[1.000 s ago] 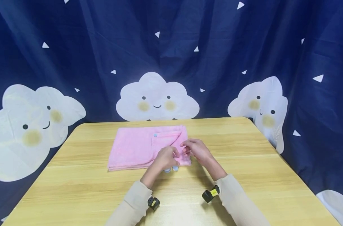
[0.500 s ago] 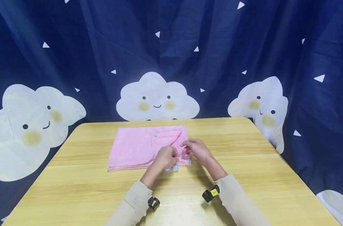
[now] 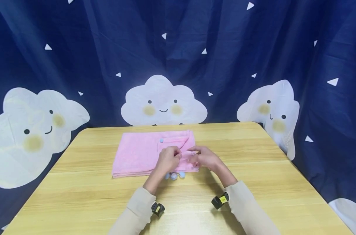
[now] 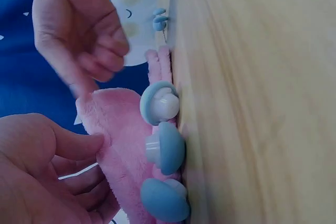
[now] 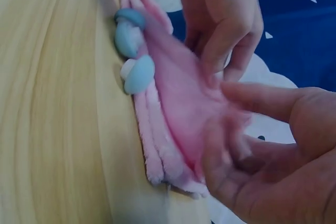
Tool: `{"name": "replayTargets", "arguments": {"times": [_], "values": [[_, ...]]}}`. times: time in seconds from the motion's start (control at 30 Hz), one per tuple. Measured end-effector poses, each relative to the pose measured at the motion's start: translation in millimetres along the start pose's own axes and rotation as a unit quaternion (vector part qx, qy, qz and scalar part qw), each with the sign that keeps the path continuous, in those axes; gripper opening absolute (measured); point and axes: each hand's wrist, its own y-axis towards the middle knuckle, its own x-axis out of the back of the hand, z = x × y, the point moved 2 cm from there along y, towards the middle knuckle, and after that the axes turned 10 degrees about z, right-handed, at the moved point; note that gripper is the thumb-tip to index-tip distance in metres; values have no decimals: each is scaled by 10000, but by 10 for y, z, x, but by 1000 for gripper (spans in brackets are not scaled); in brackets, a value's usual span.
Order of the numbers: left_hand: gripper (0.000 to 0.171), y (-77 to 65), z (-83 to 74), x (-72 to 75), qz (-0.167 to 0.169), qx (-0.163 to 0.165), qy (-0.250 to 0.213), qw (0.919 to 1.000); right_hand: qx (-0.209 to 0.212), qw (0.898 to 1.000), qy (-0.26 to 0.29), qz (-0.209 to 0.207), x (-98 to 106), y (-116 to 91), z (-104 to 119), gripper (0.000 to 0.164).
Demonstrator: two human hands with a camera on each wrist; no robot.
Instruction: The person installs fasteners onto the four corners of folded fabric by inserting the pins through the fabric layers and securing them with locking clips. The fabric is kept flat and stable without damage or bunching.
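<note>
A folded pink plush cloth [image 3: 137,150] lies at the middle of the table, its right part turned in loose folds. My left hand [image 3: 168,158] pinches a raised flap [image 4: 123,124] between thumb and fingers, as the left wrist view shows. Beside it, my right hand [image 3: 206,158] has its index finger fairly straight and its other fingers loosely bent. Its blurred fingertips [image 5: 215,145] are right at the flap's edge. Along the cloth's near edge lie three light blue mushroom-shaped pieces [image 3: 173,176] with pale stems. One more blue piece [image 3: 161,140] is on top of the cloth.
The light wooden table [image 3: 87,202] has rounded far corners. Behind it hangs a dark blue curtain [image 3: 184,62] with smiling white clouds. Each wrist carries a small black camera [image 3: 158,209].
My left hand has moved away from the cloth's near edge and slightly left, uncovering the third blue piece. My right hand's lower fingers have shifted a little down and left.
</note>
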Motion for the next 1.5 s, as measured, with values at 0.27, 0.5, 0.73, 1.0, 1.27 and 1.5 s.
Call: {"name": "replayTargets", "arguments": {"times": [0.27, 0.5, 0.73, 1.0, 1.27, 1.5], "values": [[8, -19, -13, 36, 122, 103, -139, 9998, 23, 9992, 95, -397, -13, 32, -59, 24], [8, -25, -37, 51, 211, -55, -385, 9990, 125, 9979, 89, -630, -23, 26, -47, 15], [4, -23, -43, 61, 154, -179, -614, 9978, 124, 9976, 144, -667, -32, 30, -54, 13], [4, -5, -20, 56, -36, -249, -601, 9979, 107, 9973, 26, -731, -24, 1, 7, 20], [5, 12, 11, 103, -297, -153, -578, 9978, 314, 9902, -204, -1349, 186, -108, 175, 21], [3, 4, 11, 146, -343, -55, -638, 9974, -80, 9808, -1291, -1459, 405, -200, 140, 13]]}}
